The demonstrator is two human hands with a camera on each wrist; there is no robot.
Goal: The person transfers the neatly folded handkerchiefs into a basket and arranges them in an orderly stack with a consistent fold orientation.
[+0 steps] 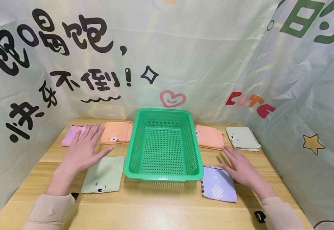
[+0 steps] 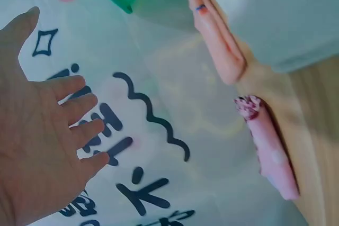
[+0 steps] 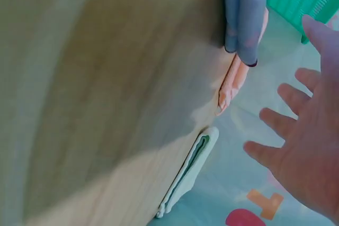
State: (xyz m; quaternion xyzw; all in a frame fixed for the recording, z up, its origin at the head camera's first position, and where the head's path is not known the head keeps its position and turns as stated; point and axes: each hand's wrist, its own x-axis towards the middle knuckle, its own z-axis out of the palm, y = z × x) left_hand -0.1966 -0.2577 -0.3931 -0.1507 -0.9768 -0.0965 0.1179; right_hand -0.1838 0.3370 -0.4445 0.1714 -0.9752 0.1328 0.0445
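the left hand point(image 1: 83, 150) is hovering with its fingers spread, released and grasping nothing, near the pink cloth point(image 1: 67, 140) and the light green cloth point(image 1: 106, 174). the right hand point(image 1: 241, 167) is likewise hanging loose, its fingertips lying near a corner of the right orange cloth point(image 1: 208, 137) and its thumb near the purple cloth point(image 1: 218, 185). both wrist views are showing the fingers standing apart from the cloths. a green basket point(image 1: 162, 177) is sitting on the worktop point(image 1: 155, 212) between the hands, its top facing up, probably so that either arm is reaching it equally well. the cloths are lying folded, three on each side; the left orange cloth point(image 1: 116, 131) is resting just beside the basket, and the pale cloth point(image 1: 242, 139) is lying farthest right. the folding is seemingly keeping them compact, while the spacing is likely leaving each one easy to grip singly.
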